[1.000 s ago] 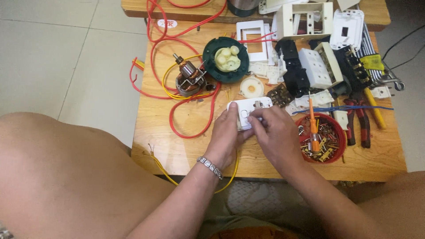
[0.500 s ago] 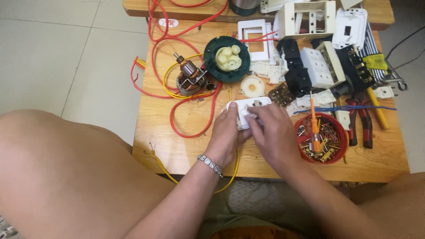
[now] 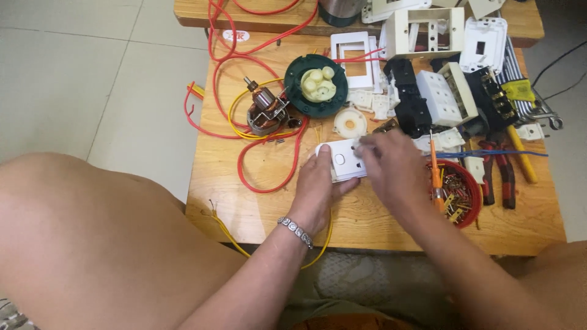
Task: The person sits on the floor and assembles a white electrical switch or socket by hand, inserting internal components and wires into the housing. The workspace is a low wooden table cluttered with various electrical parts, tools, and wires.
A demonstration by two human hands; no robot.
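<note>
On the low wooden table [image 3: 257,208] lies a white wall socket plate [image 3: 341,161]. My left hand [image 3: 319,188] grips its left end, a silver bracelet on the wrist. My right hand [image 3: 394,170] rests on the plate's right end, fingers curled over the top edge and blurred. What the right fingers pinch is hidden.
Red and yellow wires [image 3: 244,122] loop around a small motor armature [image 3: 265,113] and a green round housing [image 3: 315,85]. White and black switch parts [image 3: 428,98] crowd the back right. A red bowl of brass bits [image 3: 455,190] with an orange screwdriver [image 3: 435,171] and pliers [image 3: 495,168] sit right.
My right hand has shifted slightly along the socket plate's top edge. The left hand keeps its hold on the plate.
</note>
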